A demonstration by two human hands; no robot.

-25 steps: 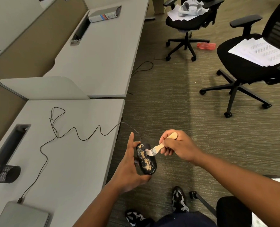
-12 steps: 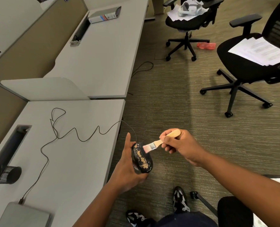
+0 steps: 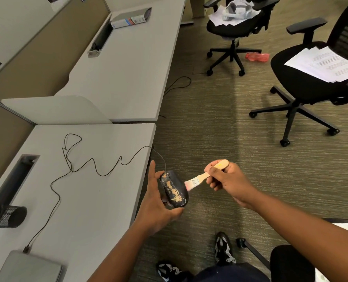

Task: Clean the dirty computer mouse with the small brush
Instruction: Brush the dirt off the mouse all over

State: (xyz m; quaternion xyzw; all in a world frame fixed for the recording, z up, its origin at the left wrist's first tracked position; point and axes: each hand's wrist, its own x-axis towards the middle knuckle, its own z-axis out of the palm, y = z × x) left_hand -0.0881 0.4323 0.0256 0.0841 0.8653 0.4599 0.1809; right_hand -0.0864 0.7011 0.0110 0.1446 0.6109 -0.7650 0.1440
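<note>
So this is mid-scrub. The left hand [image 3: 156, 202] has the mouse [image 3: 174, 189] cupped off the desk edge, held out over the carpet, fingers curled under and around it and the thumb sticking up alongside. The mouse is tipped so its top faces the brush, and there's a tan crusty streak running down most of its length, so I'd say plenty of cleaning is left.

The right hand [image 3: 228, 181] is pinched closed around the wooden handle of the small brush [image 3: 204, 177], thumb and fingers wrapped tight near the far end. The bristles sit right at the right edge of the mouse, touching or just about, hard to call from this angle.

The cable [image 3: 83, 165] snakes back across the desk [image 3: 99, 200] to a plug beside the laptop [image 3: 30, 267] at the near corner, and it's got lots of slack.

Next move, I reckon: drag the bristles over that tan streak, probably with short flicks away from the palm, while the left hand keeps the mouse steady and maybe rolls it so the gunk falls to the floor
</note>
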